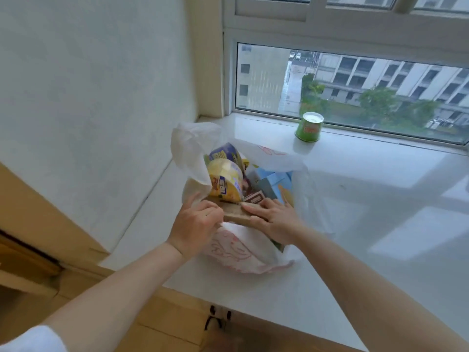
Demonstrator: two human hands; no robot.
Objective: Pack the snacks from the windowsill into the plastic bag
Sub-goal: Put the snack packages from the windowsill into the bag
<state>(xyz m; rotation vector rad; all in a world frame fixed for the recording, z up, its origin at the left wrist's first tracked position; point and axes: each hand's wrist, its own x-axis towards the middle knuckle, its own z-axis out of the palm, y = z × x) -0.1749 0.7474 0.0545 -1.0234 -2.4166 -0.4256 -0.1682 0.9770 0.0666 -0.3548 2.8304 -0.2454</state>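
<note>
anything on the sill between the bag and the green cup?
Nothing. In the head view, only bare white windowsill lies between the plastic bag and the green cup.

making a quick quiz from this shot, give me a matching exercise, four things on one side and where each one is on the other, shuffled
Things:
1. green cup
2. yellow snack packet
3. brown box
4. blue carton

Places:
A. between both hands at the bag's mouth
B. inside the plastic bag, on its right side
C. on the windowsill by the glass, outside the bag
D. inside the bag, on its left side

Pairs: 1-C, 2-D, 3-A, 4-B
</note>
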